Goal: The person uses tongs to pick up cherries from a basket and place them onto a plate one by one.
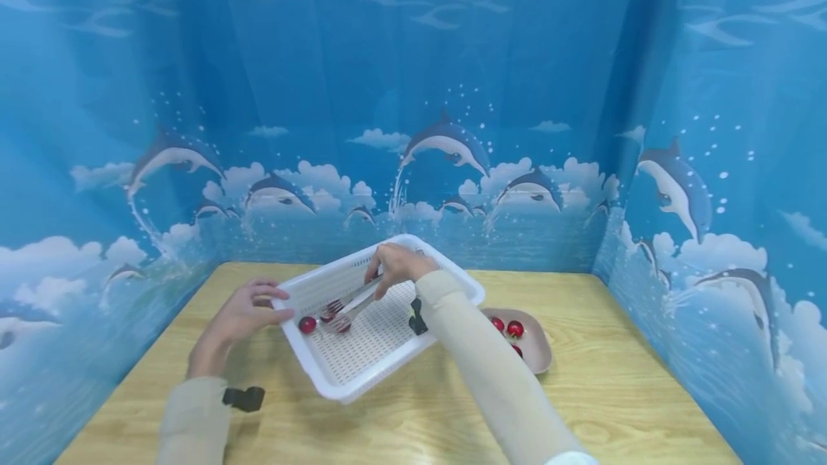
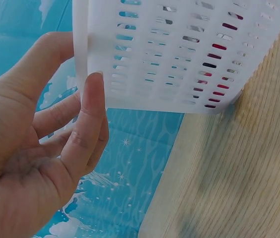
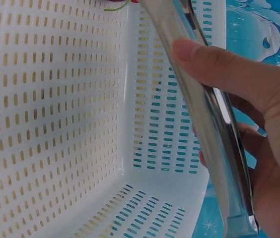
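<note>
A white perforated plastic basket (image 1: pixel 371 357) is tilted above the table, one end raised. My left hand (image 1: pixel 248 313) pinches its rim at the left end, the thumb on one side and fingers on the other, as the left wrist view (image 2: pixel 55 129) shows. My right hand (image 1: pixel 400 264) reaches inside the basket and grips a pair of metal tongs (image 3: pixel 204 114) with fork-like tips. Those tips lie at a cherry (image 1: pixel 342 323) in the basket's left part. Another red cherry (image 1: pixel 307 324) lies by the left wall, close to my left thumb.
Right of the basket, a pinkish dish (image 1: pixel 536 350) with several red cherries (image 1: pixel 515 329) stands on the wooden table (image 1: pixel 620 393), partly behind my right sleeve. Blue curtains (image 1: pixel 413 56) printed with dolphins enclose the back and both sides.
</note>
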`<state>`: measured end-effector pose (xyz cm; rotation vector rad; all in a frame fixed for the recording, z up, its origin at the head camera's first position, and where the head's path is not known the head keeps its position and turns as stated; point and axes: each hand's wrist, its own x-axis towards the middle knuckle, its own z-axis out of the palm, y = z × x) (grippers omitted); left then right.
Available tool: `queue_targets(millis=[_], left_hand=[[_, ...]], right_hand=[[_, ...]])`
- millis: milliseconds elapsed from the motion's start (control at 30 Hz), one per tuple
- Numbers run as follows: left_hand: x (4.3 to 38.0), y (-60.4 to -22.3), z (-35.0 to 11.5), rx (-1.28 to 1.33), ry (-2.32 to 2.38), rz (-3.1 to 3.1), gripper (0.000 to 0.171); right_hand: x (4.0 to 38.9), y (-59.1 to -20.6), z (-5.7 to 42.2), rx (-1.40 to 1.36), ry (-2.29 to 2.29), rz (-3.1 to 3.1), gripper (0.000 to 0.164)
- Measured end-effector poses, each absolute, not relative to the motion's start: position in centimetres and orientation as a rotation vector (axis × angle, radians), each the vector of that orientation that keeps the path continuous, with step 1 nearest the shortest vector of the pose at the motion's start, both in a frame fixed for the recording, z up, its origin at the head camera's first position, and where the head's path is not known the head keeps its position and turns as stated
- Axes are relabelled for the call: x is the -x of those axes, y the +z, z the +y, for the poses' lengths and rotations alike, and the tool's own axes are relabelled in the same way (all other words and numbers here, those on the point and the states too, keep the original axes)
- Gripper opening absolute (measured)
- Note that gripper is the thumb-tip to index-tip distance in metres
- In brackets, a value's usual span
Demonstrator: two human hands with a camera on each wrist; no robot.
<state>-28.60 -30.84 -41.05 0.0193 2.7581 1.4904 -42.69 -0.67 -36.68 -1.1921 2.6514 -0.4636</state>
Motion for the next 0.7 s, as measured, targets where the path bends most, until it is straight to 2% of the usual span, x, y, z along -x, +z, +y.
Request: queue_targets(millis=[700], left_hand=[[28.8,-41.2,-30.9,0.021,1.475,2.759,0.061]], right_hand=[[43.1,-36.2,0.8,1.122,-0.387,2.638,0.032]])
